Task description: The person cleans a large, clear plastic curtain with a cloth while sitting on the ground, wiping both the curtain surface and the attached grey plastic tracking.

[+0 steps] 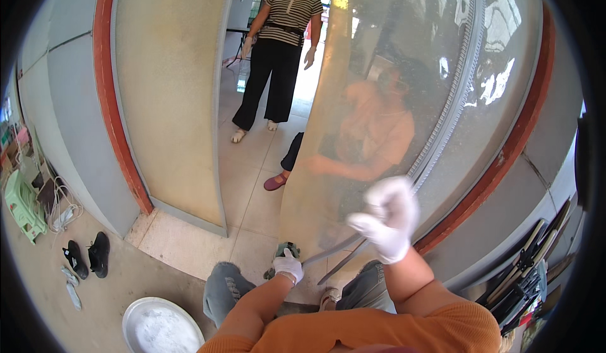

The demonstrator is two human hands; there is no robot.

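Observation:
My left hand (288, 264), in a white glove, presses a dark green cloth (289, 247) at the lower edge of a translucent plastic door curtain (315, 201). My right hand (390, 218), also gloved in white, is raised in front of the curtain and blurred by motion. Its fingers are curled; whether they hold the curtain's grey edge strip (440, 116) behind them is unclear. Two grey strip ends (338, 265) trail near the floor between my knees. To my left sits a metal basin (128, 322) with white foam in it.
A person (284, 35) with white gloves stands inside the doorway. Someone's leg and maroon shoe (275, 181) show beside the curtain. Another curtain panel (168, 92) hangs at left. Black shoes (98, 256), a green plastic stool (23, 206) and folded chairs (525, 263) lie at the sides.

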